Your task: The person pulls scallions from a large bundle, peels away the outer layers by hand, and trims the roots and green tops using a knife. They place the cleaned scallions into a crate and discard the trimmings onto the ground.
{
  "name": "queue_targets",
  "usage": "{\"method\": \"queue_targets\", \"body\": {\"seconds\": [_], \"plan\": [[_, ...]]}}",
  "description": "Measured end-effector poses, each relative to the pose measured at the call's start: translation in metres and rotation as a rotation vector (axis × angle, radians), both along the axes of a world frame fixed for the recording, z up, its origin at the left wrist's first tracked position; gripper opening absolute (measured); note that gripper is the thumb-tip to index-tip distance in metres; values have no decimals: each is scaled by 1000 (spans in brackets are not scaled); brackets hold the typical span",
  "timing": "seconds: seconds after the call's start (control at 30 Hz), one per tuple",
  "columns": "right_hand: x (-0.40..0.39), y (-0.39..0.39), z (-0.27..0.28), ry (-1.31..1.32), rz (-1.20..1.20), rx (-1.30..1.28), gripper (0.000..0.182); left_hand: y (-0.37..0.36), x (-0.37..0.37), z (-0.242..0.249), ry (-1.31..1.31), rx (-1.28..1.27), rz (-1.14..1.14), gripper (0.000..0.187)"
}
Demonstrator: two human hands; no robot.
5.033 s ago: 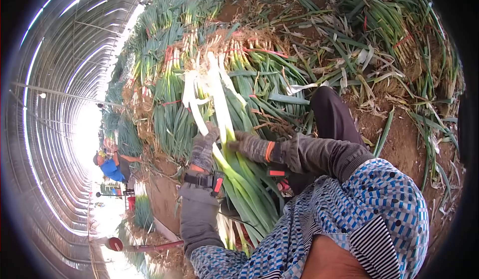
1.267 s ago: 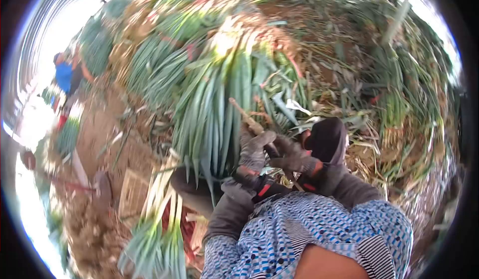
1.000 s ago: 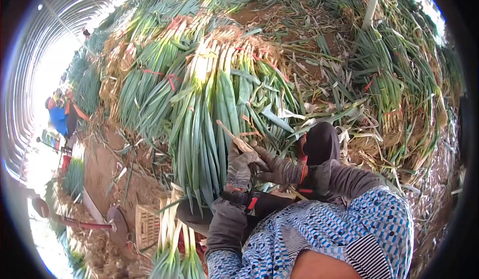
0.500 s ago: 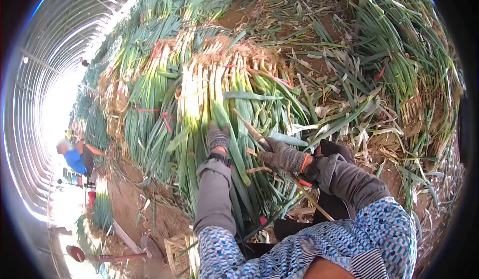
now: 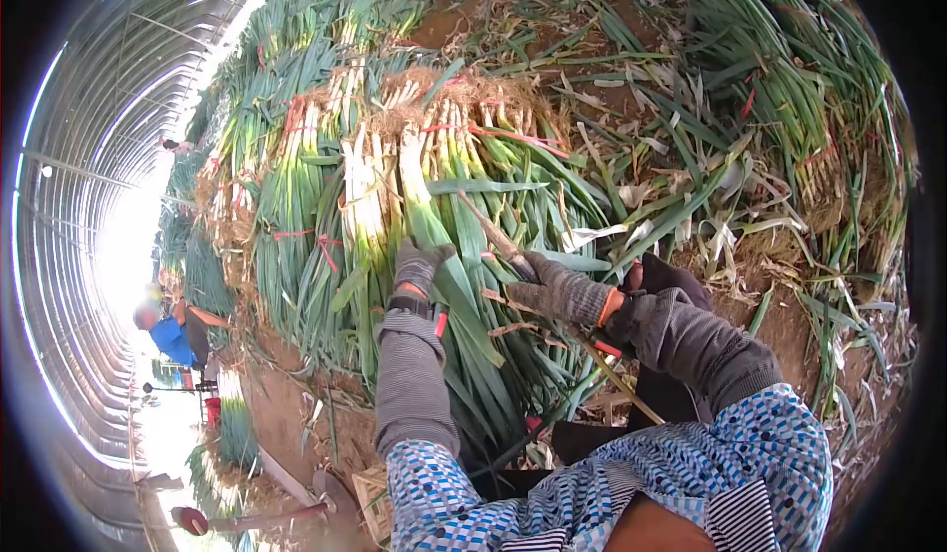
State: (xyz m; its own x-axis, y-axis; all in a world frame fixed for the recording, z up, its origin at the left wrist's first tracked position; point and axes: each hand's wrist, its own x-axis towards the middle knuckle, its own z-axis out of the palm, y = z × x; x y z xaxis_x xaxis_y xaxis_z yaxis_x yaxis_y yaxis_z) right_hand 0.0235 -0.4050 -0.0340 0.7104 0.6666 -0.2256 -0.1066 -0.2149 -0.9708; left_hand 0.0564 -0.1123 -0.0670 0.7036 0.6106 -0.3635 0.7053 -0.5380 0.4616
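Note:
My left hand (image 5: 422, 266), in a grey glove, is closed around the green leaves of a thick green onion (image 5: 414, 179) lying on top of the heap. Its pale stalk points away from me, roots at the far end. In its grey knitted glove, my right hand (image 5: 564, 291) is closed on a brown, tapered stick (image 5: 493, 228), whose thin end points up and left over the leaves. A bundle of green onions (image 5: 464, 147) with a red tie (image 5: 518, 138) lies beneath and beyond both hands. Leaves partly hide the fingertips of my left hand.
More tied bundles (image 5: 306, 157) lie to the left and a large pile (image 5: 799, 108) to the right. Loose leaves and husks (image 5: 681, 157) litter the soil. A person in blue (image 5: 173, 340) crouches at far left, under the arched greenhouse frame (image 5: 89, 157). A wooden crate (image 5: 373, 503) stands below.
The view has shifted slightly. My left hand has moved a little up and left, and the thick green onion's stalk has shifted with it. My right hand still holds the stick.

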Motion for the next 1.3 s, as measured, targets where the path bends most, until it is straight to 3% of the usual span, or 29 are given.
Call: {"method": "queue_targets", "body": {"seconds": [0.07,0.17,0.2,0.27,0.33,0.43,0.53,0.6,0.7,0.77,0.87,0.93,1.0,1.2,1.3], "plan": [[-2,-1,-2,-3,37,-36,63,-32,-15,37,-30,-58,27,82],[-7,6,-16,-3,-22,35,59,-65,-53,9,-476,129,-268,85],[-6,6,-22,59,-8,69,59,-69,-57,0,-16,352,-306,98],[-17,9,-44,165,8,143,58,-76,-75,-19,66,306,-247,97],[-34,2,-46,-24,119,4,56,-96,-82,-6,142,308,-143,93],[-49,-1,-38,-74,120,-113,50,-90,-82,-13,161,200,-84,89],[-43,13,-31,-69,42,-161,48,-50,-77,-94,128,282,-236,87],[-28,24,-25,-121,50,-156,55,-85,-85,-30,151,193,-119,92],[4,61,-57,-195,31,-206,58,-87,-89,-7,231,187,-216,88],[29,87,-88,-291,-10,-172,58,-89,-94,5,224,119,-160,91],[44,91,-27,-266,19,-181,57,-98,-94,24,296,83,-95,98],[51,97,-25,-183,15,-151,56,-88,-92,7,306,77,-112,101],[65,111,-59,-249,-31,-211,55,-73,-91,-36,234,84,-138,105],[55,109,-57,-359,-23,-362,55,-74,-89,-27,223,30,-131,116],[33,91,-38,-309,-52,-254,54,-79,-97,-7,163,38,-147,100]]}}
